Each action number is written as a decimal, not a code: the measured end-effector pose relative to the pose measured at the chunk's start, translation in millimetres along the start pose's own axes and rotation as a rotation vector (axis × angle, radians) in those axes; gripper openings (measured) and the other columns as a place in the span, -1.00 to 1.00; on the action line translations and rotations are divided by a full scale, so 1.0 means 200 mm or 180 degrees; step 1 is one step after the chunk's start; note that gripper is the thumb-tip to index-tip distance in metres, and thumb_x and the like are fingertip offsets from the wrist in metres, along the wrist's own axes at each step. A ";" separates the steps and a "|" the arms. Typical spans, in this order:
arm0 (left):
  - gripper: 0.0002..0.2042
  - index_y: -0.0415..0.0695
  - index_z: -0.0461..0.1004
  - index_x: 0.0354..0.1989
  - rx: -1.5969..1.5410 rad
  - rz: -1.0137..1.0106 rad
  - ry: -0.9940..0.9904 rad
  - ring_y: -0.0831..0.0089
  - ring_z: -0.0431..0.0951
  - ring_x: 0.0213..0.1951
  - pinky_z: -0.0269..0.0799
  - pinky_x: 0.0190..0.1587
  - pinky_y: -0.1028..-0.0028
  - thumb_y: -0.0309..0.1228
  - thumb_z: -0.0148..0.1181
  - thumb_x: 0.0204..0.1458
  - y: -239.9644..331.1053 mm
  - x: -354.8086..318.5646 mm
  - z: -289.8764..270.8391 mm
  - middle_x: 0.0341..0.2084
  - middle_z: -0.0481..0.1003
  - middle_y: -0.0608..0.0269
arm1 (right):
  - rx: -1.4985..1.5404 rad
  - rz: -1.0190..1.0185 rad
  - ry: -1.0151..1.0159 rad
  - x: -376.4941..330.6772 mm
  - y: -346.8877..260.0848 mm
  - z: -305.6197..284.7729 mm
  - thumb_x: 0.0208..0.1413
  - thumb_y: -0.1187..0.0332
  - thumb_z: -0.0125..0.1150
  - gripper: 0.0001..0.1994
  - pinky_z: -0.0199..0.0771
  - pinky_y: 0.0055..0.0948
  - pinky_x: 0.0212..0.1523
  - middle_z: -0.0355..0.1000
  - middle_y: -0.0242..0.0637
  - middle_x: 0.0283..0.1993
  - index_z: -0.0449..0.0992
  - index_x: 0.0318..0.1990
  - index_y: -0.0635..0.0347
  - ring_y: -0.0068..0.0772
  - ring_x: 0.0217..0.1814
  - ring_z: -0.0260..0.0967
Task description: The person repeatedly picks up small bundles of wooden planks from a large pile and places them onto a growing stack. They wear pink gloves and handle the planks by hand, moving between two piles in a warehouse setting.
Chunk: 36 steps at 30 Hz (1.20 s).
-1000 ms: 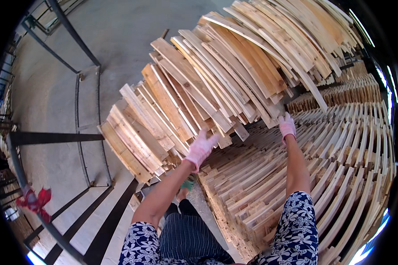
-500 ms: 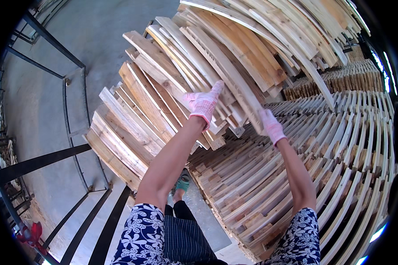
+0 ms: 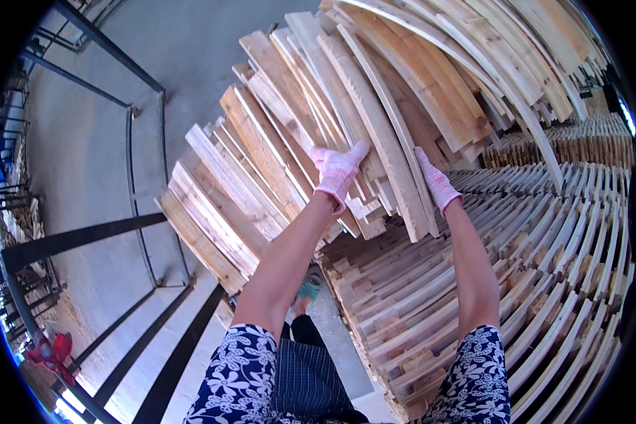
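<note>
Both my hands wear pink-and-white knit gloves and lie against a big stack of long, rough wooden boards. My left hand (image 3: 337, 171) rests on the board ends with its thumb spread out to the right; some of its fingertips are lost among the boards. Just right of that thumb stands a pale board (image 3: 377, 134), and beside it a thinner board (image 3: 396, 127), the two parting toward their far ends. Along the thinner board's right side lies my right hand (image 3: 438, 184), fingers stretched out flat, its thumb hidden.
Below and right of my hands spread dense rows of stacked wooden slats (image 3: 431, 311). More boards (image 3: 431, 85) lean at the upper right. Black metal bars (image 3: 85, 240) form a frame on the left over the grey concrete floor (image 3: 212, 42). A red object (image 3: 53, 351) sits at lower left.
The view has shifted, so the stack appears lower and farther right. My right hand has moved from the board's near end up along its side. A thinner board now stands apart beside it.
</note>
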<state>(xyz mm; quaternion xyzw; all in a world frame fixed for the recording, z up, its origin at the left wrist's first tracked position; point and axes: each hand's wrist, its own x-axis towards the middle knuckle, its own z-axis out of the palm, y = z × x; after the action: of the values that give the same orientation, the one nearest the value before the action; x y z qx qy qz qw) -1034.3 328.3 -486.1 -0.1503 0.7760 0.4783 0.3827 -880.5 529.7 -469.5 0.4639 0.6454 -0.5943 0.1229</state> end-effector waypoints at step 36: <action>0.35 0.07 -0.54 0.54 0.0628 0.0076 -0.0973 -0.08 0.40 0.21 0.54 0.03 0.25 -0.02 0.54 -0.21 -0.81 -0.38 -0.91 0.40 -0.05 -0.37 | 0.1879 0.0590 -0.0435 -0.41 0.64 1.18 -0.02 -0.52 0.13 0.00 0.50 -0.08 0.13 0.35 -0.25 0.30 0.21 0.44 -0.03 -0.21 0.27 0.33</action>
<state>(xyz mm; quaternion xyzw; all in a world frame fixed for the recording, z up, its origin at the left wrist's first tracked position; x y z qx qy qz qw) -968.0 82.2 -486.3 -0.0285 0.7537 0.4216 0.5033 -834.8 266.9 -557.3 0.4953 0.3903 -0.7720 0.0797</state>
